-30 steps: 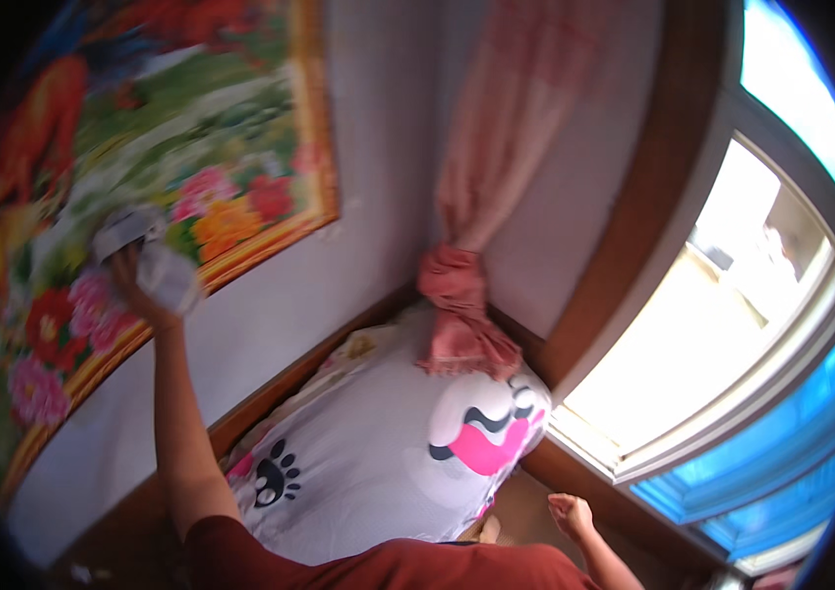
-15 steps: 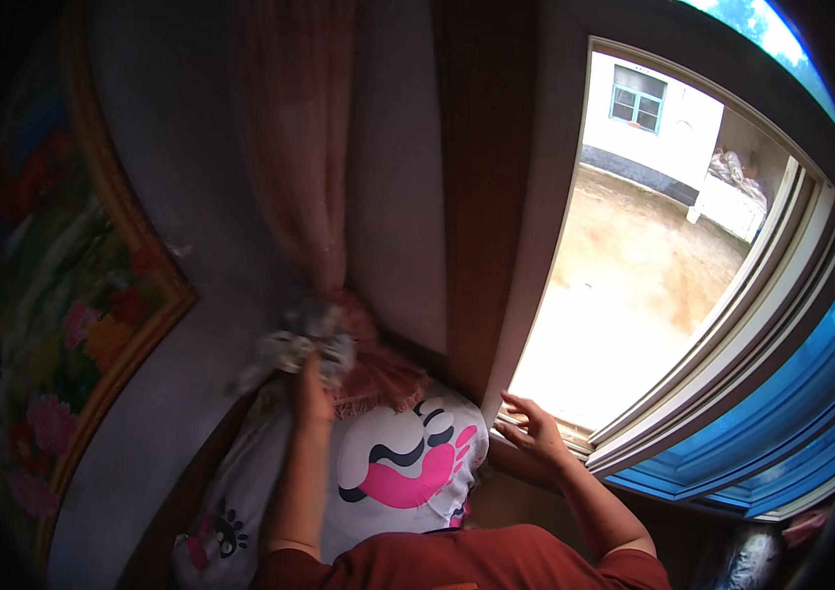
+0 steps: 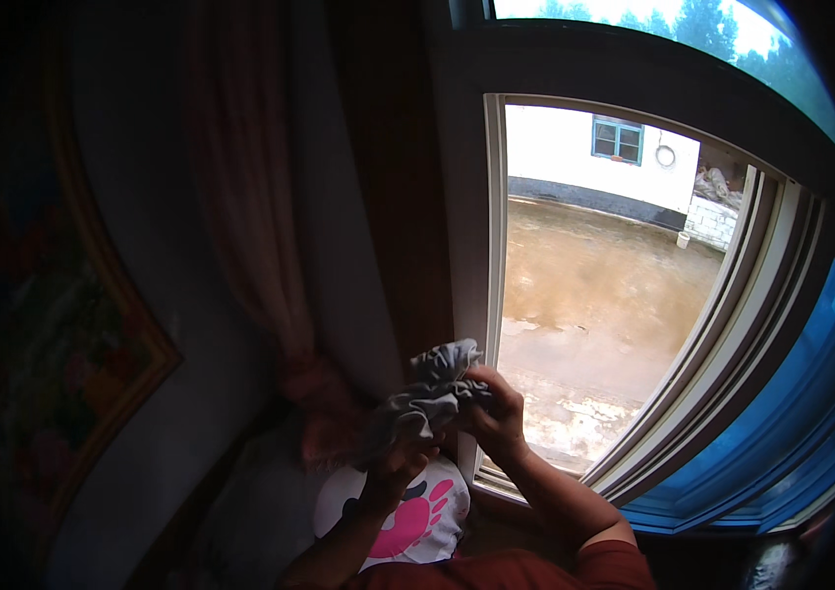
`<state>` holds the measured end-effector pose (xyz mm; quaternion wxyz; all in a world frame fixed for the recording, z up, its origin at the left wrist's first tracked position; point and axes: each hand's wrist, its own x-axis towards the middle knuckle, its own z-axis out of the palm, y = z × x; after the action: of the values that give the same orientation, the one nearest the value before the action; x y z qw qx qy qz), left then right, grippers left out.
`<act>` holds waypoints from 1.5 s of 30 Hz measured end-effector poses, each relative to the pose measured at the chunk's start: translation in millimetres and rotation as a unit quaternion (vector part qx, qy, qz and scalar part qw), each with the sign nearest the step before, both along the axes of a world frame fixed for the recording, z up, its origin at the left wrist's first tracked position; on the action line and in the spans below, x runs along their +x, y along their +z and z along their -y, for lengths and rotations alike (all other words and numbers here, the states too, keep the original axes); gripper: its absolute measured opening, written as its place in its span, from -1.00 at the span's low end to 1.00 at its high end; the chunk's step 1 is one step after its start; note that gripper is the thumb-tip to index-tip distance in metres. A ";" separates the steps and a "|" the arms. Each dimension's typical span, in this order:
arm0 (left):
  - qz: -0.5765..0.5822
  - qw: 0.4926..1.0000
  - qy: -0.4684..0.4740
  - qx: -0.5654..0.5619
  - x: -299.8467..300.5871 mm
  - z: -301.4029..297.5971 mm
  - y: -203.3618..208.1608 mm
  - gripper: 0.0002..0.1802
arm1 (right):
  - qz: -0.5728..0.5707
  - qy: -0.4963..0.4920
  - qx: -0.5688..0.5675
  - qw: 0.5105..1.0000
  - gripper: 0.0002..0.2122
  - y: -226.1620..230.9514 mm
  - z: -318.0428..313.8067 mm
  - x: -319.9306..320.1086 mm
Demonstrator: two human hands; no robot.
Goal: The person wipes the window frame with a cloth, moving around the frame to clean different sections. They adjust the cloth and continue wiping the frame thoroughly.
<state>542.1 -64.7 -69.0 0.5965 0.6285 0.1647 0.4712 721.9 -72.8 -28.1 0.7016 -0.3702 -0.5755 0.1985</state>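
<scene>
A crumpled grey cloth [image 3: 427, 405] is bunched up in front of me, beside the open window. My right hand [image 3: 498, 411] grips its upper right side, fingers wrapped into the folds. From below, my left hand [image 3: 405, 466] holds the lower part of the same cloth, its fingers partly covered. Underneath lies a white cushion or cover [image 3: 339, 492] with a pink and black footprint print, partly behind my left forearm. The pink curtain [image 3: 285, 295], gathered at its lower end, hangs to the left of the cloth.
The window frame [image 3: 492, 246] stands right of a dark brown upright post [image 3: 393, 197]. Blue-tinted sliding panes [image 3: 722, 482] are at the right. Outside lie a yard [image 3: 604, 275] and a white building [image 3: 550, 147]. A framed flower picture [image 3: 132, 364] is on the left wall.
My left hand has brought the cloth rightward from beside the curtain. My right hand, empty near the window sill before, now grips it too. The view has turned toward the window.
</scene>
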 end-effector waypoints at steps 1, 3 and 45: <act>0.003 1.000 -0.008 -0.030 -7.0 2.0 -1.0 -0.37 | 0.013 -0.053 0.015 0.998 -0.67 17.0 -7.0 6.4; 0.023 0.998 -0.004 -0.064 -33.3 -0.2 -32.0 -0.40 | 0.106 -0.137 0.092 0.981 -0.69 77.5 -8.0 0.1; -0.251 0.946 0.192 0.074 -35.0 59.6 -124.3 -0.52 | 0.473 -0.148 -0.048 0.867 -0.75 -76.5 -38.8 56.9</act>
<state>507.1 -124.3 -193.3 0.3859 0.7253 0.3915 0.4145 778.8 -34.0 -104.6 0.3477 -0.5339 -0.7667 -0.0791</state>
